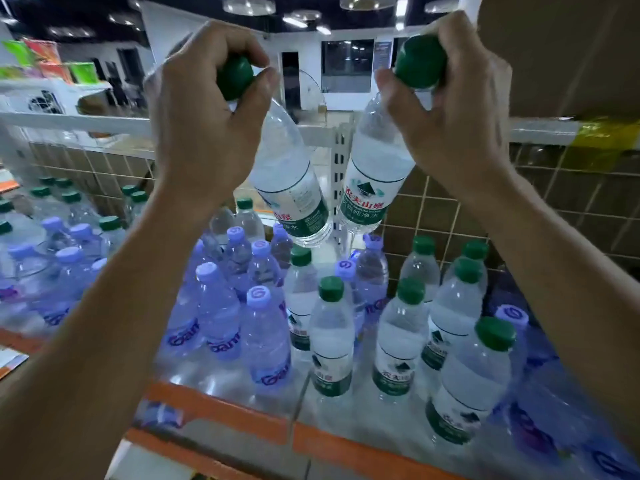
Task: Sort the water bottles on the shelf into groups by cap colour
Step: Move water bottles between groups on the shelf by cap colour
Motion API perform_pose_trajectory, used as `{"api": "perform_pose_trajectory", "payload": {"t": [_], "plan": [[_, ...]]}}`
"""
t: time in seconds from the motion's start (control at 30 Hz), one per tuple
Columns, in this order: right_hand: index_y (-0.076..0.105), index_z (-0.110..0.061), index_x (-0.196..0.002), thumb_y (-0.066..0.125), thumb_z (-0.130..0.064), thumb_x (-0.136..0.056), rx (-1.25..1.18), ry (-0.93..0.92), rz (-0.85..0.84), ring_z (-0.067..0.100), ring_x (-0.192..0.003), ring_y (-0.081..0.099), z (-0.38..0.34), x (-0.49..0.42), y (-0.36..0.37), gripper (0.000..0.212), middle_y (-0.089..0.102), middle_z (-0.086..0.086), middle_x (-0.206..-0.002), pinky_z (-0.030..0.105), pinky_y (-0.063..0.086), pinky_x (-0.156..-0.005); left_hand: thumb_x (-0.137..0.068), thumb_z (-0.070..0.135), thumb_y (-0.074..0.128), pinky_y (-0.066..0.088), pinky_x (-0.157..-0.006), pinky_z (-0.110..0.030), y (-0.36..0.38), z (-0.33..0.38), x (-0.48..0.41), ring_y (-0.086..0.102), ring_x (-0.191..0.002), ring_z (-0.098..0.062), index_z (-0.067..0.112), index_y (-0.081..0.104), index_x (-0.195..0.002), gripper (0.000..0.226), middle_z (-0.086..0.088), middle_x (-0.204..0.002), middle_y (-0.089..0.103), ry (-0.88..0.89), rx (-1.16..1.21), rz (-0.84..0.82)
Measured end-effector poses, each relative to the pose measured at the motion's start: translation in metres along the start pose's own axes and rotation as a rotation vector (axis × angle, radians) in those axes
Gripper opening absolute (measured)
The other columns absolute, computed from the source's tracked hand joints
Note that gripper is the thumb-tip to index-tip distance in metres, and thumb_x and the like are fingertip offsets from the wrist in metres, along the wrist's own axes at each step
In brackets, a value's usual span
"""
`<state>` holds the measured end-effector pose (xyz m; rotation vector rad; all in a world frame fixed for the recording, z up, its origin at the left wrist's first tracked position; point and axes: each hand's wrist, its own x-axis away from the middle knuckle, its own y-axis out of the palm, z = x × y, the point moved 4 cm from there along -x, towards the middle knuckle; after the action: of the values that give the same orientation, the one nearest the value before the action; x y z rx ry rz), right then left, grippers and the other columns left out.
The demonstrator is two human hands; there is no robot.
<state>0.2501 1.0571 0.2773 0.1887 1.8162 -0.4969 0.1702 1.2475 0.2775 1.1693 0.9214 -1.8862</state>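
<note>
Forearms [104,341]: nearest the lens, both raised over the shelf [221,407].
Left grip [204,126]: fingers and thumb curled round the first green cap [235,77]; the first bottle [287,174] hangs tilted above the shelf.
Right grip [457,123]: closed likewise on the second green cap [420,65]; the second bottle [377,174] hangs close beside the first.
Handling: full, judged moderately heavy. Thin walls likely yield and smooth plastic may slip, so cap and neck give the firm hold.
Appearance: clear bodies, green-and-white labels.
Stock below: purple-capped bottles [218,306] mostly left, green-capped bottles [332,327] mostly right, some still mixed.
</note>
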Motion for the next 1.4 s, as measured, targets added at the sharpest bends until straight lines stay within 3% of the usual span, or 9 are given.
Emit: {"api": "perform_pose_trajectory", "payload": {"t": [0.13, 0.3, 0.43, 0.6, 0.83, 1.0, 1.2, 1.3, 1.4], "plan": [[0.036, -0.02, -0.082, 0.056, -0.039, -0.087, -0.026, 0.002, -0.031, -0.004, -0.055, 0.032, -0.014, -0.011, 0.062, 0.028, 0.031, -0.019, -0.065, 0.007, 0.026, -0.058, -0.085, 0.031, 0.059, 0.041, -0.076, -0.012, -0.026, -0.055, -0.014, 0.05, -0.075, 0.008, 0.012, 0.066, -0.098, 0.025, 0.019, -0.082, 0.055, 0.001, -0.006, -0.033], [0.038, -0.018, -0.082, 0.058, -0.036, -0.087, -0.087, 0.035, -0.038, -0.011, -0.056, 0.041, -0.028, -0.018, 0.122, 0.027, 0.033, -0.02, -0.065, 0.004, 0.028, -0.056, -0.085, 0.028, 0.058, 0.036, -0.076, -0.004, -0.052, -0.103, -0.026, 0.052, -0.076, 0.017, 0.016, 0.065, -0.097, 0.018, 0.031, -0.083, 0.05, 0.042, -0.009, -0.063], [0.039, -0.013, -0.087, 0.057, -0.036, -0.088, -0.144, 0.035, -0.078, -0.01, -0.055, 0.043, -0.04, -0.026, 0.167, 0.029, 0.034, -0.02, -0.066, 0.005, 0.027, -0.055, -0.085, 0.028, 0.059, 0.043, -0.079, -0.013, -0.068, -0.137, -0.034, 0.054, -0.078, 0.009, 0.013, 0.065, -0.096, 0.02, 0.027, -0.083, 0.053, 0.039, -0.024, -0.023], [0.039, -0.015, -0.091, 0.057, -0.038, -0.089, -0.185, 0.017, -0.154, -0.005, -0.059, 0.038, -0.044, -0.035, 0.216, 0.029, 0.035, -0.019, -0.072, 0.006, 0.03, -0.058, -0.085, 0.029, 0.058, 0.048, -0.085, -0.037, -0.09, -0.18, -0.034, 0.06, -0.09, -0.017, 0.008, 0.066, -0.097, 0.024, 0.005, -0.092, 0.062, 0.038, -0.158, 0.09], [0.051, 0.001, -0.107, 0.057, -0.037, -0.089, -0.257, -0.01, -0.208, -0.008, -0.068, 0.037, -0.058, -0.044, 0.289, 0.043, 0.037, -0.022, -0.079, 0.008, 0.033, -0.065, -0.085, 0.028, 0.058, 0.038, -0.08, -0.022, -0.122, -0.254, -0.038, 0.059, -0.091, -0.022, 0.007, 0.066, -0.095, 0.024, -0.008, -0.095, 0.067, 0.004, -0.329, 0.152], [0.052, 0.002, -0.108, 0.055, -0.04, -0.089, -0.254, -0.032, -0.216, -0.001, -0.066, 0.041, -0.082, -0.057, 0.348, 0.046, 0.05, -0.006, -0.085, 0.008, 0.035, -0.067, -0.085, 0.028, 0.059, 0.043, -0.084, -0.03, -0.149, -0.317, -0.055, 0.059, -0.091, -0.023, 0.006, 0.066, -0.095, 0.025, -0.008, -0.094, 0.068, 0.005, -0.333, 0.178], [0.051, 0.0, -0.109, 0.057, -0.039, -0.09, -0.183, 0.037, -0.273, -0.005, -0.065, 0.039, -0.107, -0.061, 0.429, 0.044, 0.05, -0.001, -0.086, 0.005, 0.033, -0.061, -0.084, 0.031, 0.058, 0.044, -0.088, -0.032, -0.161, -0.402, -0.086, 0.059, -0.094, -0.02, 0.01, 0.066, -0.098, 0.027, -0.004, -0.097, 0.067, -0.003, -0.295, 0.06], [0.051, 0.0, -0.11, 0.057, -0.037, -0.09, -0.155, 0.075, -0.311, -0.01, -0.062, 0.043, -0.116, -0.058, 0.459, 0.043, 0.044, -0.012, -0.077, 0.002, 0.033, -0.06, -0.083, 0.028, 0.059, 0.041, -0.088, -0.027, -0.155, -0.443, -0.093, 0.054, -0.093, -0.012, 0.012, 0.066, -0.097, 0.023, 0.005, -0.095, 0.062, -0.013, -0.252, -0.041], [0.05, 0.0, -0.109, 0.057, -0.039, -0.09, -0.115, 0.076, -0.339, -0.016, -0.064, 0.044, -0.13, -0.059, 0.477, 0.044, 0.038, -0.021, -0.074, 0.002, 0.032, -0.059, -0.082, 0.023, 0.06, 0.042, -0.082, -0.029, -0.141, -0.476, -0.09, 0.054, -0.091, -0.015, 0.011, 0.066, -0.094, 0.018, -0.003, -0.095, 0.065, 0.0, -0.215, -0.16]]}}
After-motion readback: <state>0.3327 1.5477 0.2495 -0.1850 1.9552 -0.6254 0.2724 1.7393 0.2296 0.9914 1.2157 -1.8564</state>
